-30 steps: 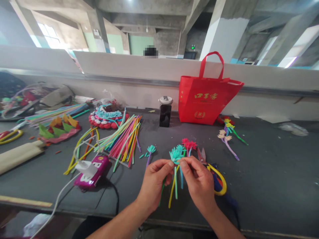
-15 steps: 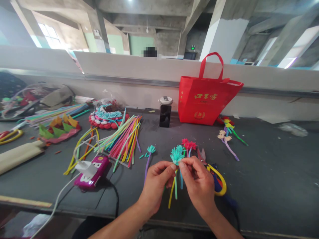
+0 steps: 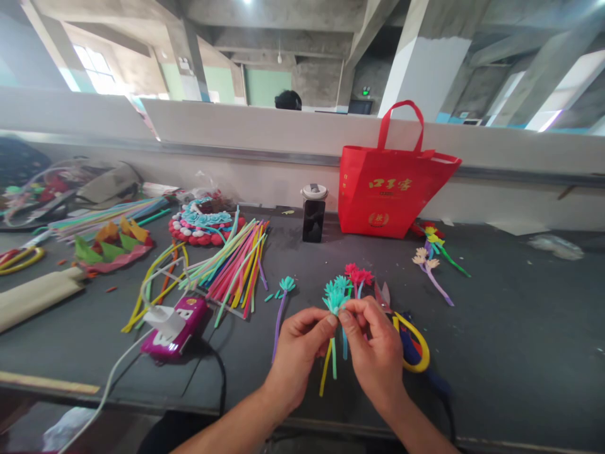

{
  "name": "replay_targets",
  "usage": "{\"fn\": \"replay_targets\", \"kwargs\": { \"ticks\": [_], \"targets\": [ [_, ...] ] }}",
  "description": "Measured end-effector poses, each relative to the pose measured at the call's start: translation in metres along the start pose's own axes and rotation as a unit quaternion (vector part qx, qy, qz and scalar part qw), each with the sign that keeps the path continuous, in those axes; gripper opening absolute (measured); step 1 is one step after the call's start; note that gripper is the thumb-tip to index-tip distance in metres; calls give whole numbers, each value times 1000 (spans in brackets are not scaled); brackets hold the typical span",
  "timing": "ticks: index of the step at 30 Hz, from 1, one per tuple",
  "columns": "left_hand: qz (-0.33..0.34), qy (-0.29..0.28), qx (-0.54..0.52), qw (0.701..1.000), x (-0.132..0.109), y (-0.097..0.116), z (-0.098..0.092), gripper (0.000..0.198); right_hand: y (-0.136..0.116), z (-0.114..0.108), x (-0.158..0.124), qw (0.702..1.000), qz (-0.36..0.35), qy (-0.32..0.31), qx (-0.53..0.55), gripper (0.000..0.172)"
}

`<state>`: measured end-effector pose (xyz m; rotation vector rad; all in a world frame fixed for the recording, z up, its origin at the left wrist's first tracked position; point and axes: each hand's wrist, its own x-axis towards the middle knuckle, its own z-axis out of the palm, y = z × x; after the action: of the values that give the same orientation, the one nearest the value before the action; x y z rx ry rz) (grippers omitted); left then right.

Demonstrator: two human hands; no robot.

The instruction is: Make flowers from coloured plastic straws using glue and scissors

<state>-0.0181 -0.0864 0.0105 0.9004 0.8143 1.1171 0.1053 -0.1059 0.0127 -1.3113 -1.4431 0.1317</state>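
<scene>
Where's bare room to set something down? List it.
Widest: right side of table, bordered by scissors, pale flower and plastic wrap; only specks. Smaller: between phone and red flower. Crowded: left side (stems, purple box), around left hand and right hand.

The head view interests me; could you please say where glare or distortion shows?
Head view: the window is washed out; highlights glint on the purple block; the red bag slants outward, perhaps wide-angle stretch; the teal flower looks fairly clear.
</scene>
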Motion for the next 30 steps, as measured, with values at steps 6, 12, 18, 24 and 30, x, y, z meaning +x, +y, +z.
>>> {"fn": "replay_targets", "kwargs": {
  "ticks": [6,12,18,24,30],
  "targets": [
    [16,8,-7,1000,2,0,-3,18,0,0,2,1000,-3,-7,22,11],
    [55,-17,38,998,2,3,-4,13,6,-11,3,993,31,18,110,8],
    [186,-47,155,969,9,0,-10,10,9,-22,10,993,1,-1,115,8],
    [263,-71,250,929,11,1,-14,12,9,-28,14,996,-26,-30,82,7],
    [292,-80,291,907,10,2,-14,11,7,-32,15,995,-43,-39,83,8]
  ]
}}
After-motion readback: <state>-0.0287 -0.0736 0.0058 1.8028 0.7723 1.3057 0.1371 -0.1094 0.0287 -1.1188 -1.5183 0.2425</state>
